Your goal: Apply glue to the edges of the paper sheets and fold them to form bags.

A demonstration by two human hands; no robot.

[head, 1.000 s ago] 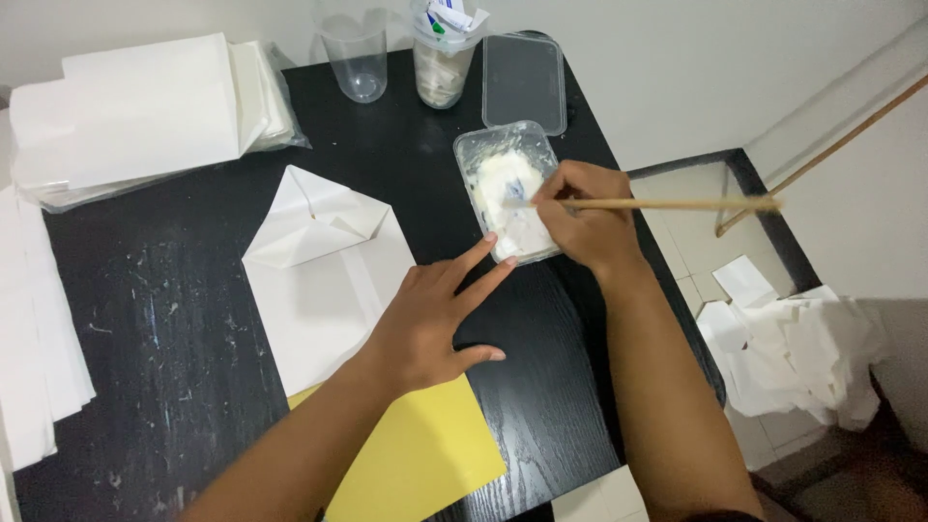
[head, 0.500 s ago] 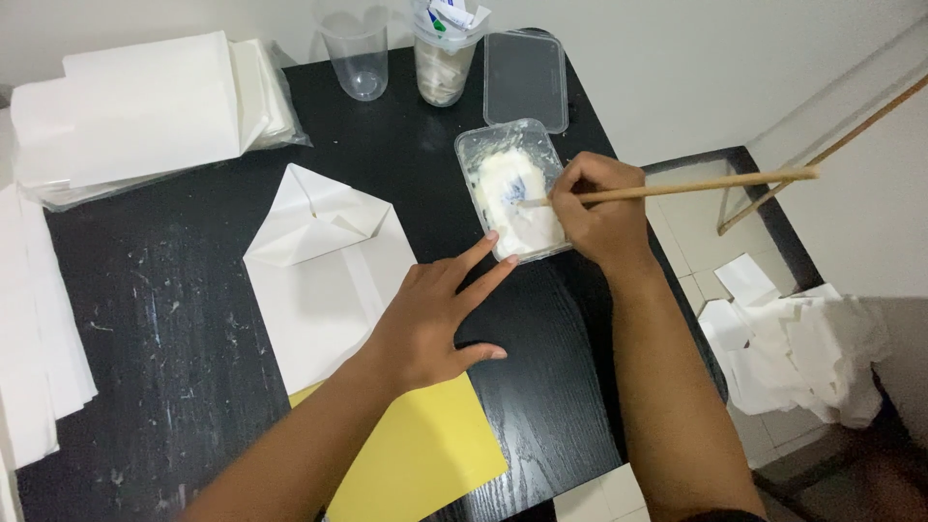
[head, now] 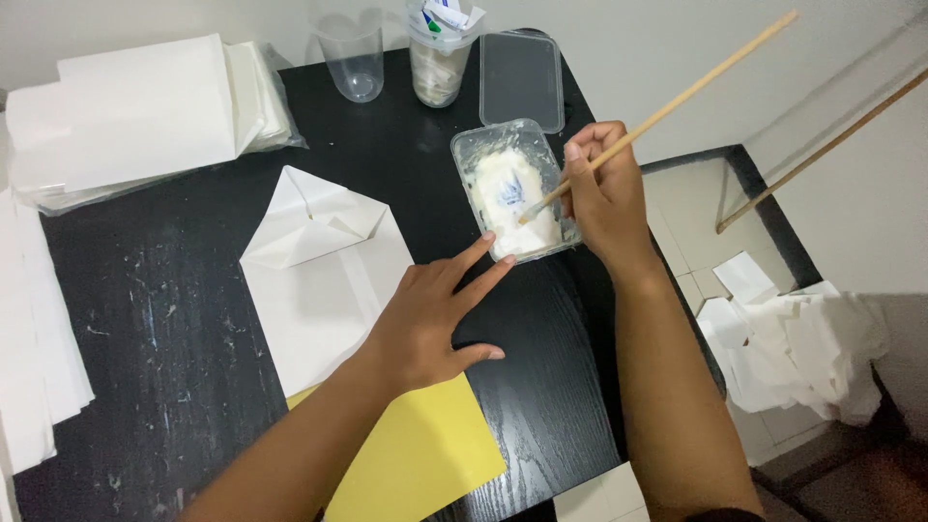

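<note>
Right hand (head: 604,198) at centre frame clamped on wooden stick (head: 667,106), tip in paste tub (head: 512,188); left hand (head: 425,324) spread flat, fingers apart, on white folded paper (head: 319,261).

Two bare arms come up from the bottom of the picture. The left hand (head: 425,324) has no ring, no watch and no glove. The right hand (head: 604,198) is bare too, with nothing on its wrist. No sleeve covers either arm as far as we can see. The nails are short and plain, with no paint on them. Both forearms are slim, and a few knuckles show on the right hand
</note>
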